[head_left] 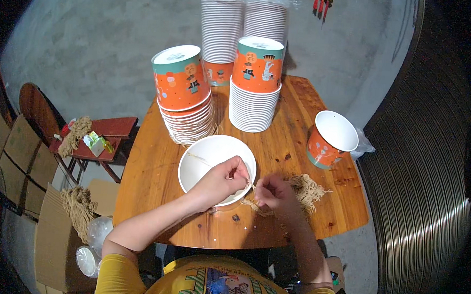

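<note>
In front of me a white paper bucket (192, 171) shows its open mouth and pale inside. My left hand (226, 179) is over its right rim, thumb and fingers pinched on a thin tan cord (250, 185). Part of this cord seems to run across the inside of the bucket. Just right of the rim, my right hand (274, 193) is closed, slightly blurred, with its fingertips on the cord. Beside and partly behind that hand lies a loose pile of tan cords (308, 191) on the wooden table (161, 217).
Upside-down orange-and-green buckets (181, 87) with cords round their rims stand behind; another bucket stack (257, 64) is to their right. Tall wrapped stacks (221, 28) rise behind. A single bucket (333, 138) stands right. A red bench (113, 127) and cardboard box (55, 234) are left.
</note>
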Demonstrator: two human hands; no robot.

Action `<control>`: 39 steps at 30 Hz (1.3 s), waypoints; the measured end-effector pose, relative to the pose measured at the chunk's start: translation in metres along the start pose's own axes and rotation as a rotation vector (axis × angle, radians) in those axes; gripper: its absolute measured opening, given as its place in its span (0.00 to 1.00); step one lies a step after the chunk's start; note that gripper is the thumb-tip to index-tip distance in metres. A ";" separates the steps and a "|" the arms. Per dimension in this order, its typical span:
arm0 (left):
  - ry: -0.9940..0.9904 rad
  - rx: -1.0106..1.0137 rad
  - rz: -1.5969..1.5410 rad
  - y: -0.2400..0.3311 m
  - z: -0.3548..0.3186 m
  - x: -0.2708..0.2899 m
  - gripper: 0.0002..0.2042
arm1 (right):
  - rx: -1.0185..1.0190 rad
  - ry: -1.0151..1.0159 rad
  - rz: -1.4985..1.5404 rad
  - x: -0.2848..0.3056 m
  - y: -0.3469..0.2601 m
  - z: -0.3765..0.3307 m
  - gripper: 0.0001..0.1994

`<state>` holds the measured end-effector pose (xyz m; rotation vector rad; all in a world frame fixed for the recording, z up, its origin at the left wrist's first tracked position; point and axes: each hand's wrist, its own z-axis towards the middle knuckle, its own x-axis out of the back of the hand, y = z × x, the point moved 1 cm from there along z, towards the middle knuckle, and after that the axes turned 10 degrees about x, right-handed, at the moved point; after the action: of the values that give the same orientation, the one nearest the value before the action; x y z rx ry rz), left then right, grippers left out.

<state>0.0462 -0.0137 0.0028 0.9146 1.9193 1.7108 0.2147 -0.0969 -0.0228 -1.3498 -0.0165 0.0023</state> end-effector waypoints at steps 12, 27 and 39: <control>0.005 0.051 -0.110 0.004 0.000 -0.002 0.02 | 0.064 0.090 -0.017 -0.001 -0.009 0.002 0.05; 0.277 -0.265 0.444 0.014 -0.011 -0.003 0.05 | 0.549 0.151 -0.859 -0.012 -0.015 0.006 0.06; 0.096 -0.162 0.721 0.020 -0.034 0.008 0.12 | 0.478 0.130 -1.053 -0.001 -0.032 -0.016 0.08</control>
<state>0.0210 -0.0315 0.0285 1.6126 1.5608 2.2876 0.2132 -0.1190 0.0047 -0.7351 -0.5782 -0.9115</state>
